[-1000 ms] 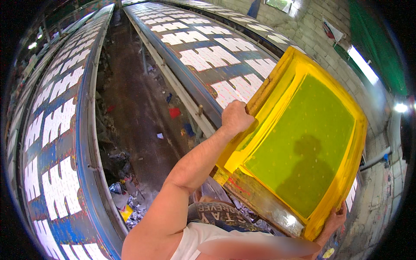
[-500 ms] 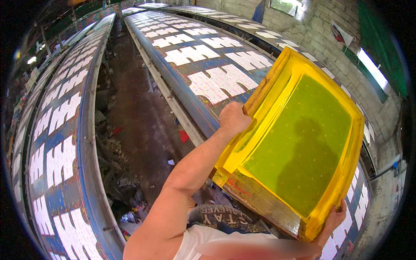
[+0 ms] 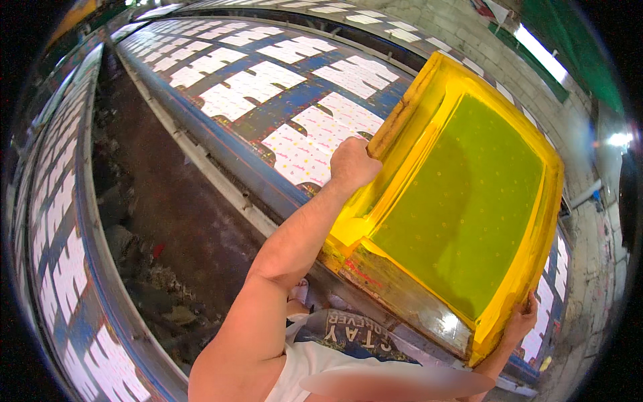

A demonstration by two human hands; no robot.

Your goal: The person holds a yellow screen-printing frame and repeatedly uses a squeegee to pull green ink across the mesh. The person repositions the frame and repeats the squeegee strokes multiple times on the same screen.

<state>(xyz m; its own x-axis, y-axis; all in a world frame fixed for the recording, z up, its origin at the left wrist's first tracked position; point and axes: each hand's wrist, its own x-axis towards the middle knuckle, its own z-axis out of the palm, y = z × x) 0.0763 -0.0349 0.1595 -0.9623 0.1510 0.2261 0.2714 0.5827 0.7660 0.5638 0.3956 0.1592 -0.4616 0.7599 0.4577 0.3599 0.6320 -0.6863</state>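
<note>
A large yellow-edged printing screen point(image 3: 462, 201) with a green mesh, yellow ink along its borders and a worn lower rail fills the right half, tilted, over the long printing table. My left hand point(image 3: 353, 161) is closed on the upper part of its left side bar. My right hand point(image 3: 519, 320) grips its lower right side, fingers partly hidden by the frame. Just beyond the screen, white cut fabric pieces point(image 3: 295, 154) with small coloured print lie in rows on the blue-grey table point(image 3: 221, 147).
A second long table point(image 3: 94, 295) with white pieces runs along the left, separated by a dark, dirty aisle point(image 3: 167, 248). The table's metal rail point(image 3: 187, 161) borders that aisle. A block wall point(image 3: 455, 27) with a pipe point(image 3: 586, 196) and a green tarp point(image 3: 562, 40) stands at the right.
The view has turned, so the main table now runs more crosswise. I have moved along with the screen, which sits slightly higher in view; both hands keep hold of it.
</note>
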